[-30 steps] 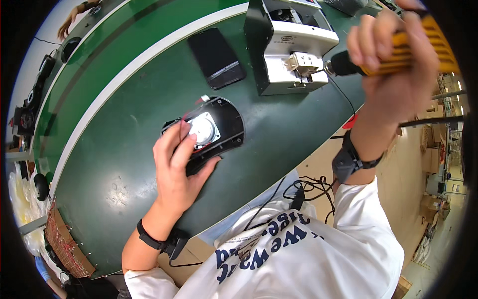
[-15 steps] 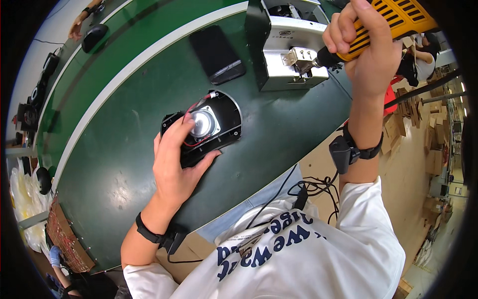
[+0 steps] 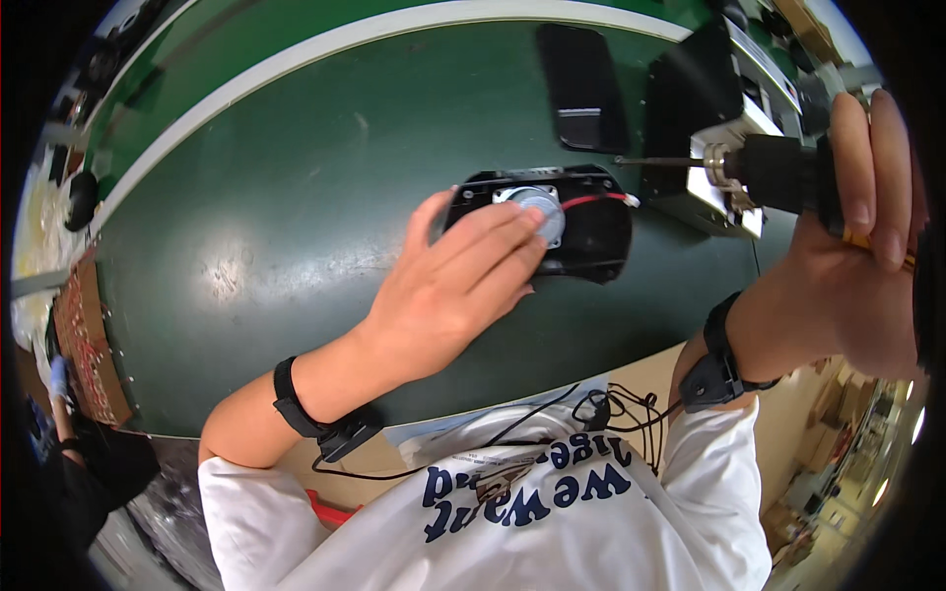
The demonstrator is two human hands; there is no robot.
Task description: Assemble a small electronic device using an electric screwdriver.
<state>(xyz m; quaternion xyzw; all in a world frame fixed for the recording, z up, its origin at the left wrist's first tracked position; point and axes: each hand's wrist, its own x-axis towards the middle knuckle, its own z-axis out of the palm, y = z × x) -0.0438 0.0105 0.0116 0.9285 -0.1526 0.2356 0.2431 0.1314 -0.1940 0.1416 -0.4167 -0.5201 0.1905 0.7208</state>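
A black plastic housing (image 3: 599, 231) lies on the green bench, with a round silver speaker (image 3: 537, 212) set in it and a red wire leading off to a small white plug (image 3: 632, 200). My left hand (image 3: 463, 271) steadies the housing, its fingers laid across the speaker and another digit at the left edge. My right hand (image 3: 872, 197) grips a yellow and black power drill (image 3: 778, 172), mostly cut off at the right rim. Its long thin bit (image 3: 665, 161) points left, the tip beyond the housing's upper right edge. Whether a screw sits on the tip is too small to tell.
Behind the bit stands a black and silver boxy machine (image 3: 690, 128). A black phone (image 3: 583, 89) lies beyond the housing. A white strip (image 3: 325, 47) crosses the bench's far side. At the left are a cardboard box (image 3: 94, 345) and another person's gloved hand (image 3: 59, 376).
The drill has come away from the silver machine, and its bit now points left near the housing. My left fingers have shifted onto the speaker; the housing has turned. The whole view has swung.
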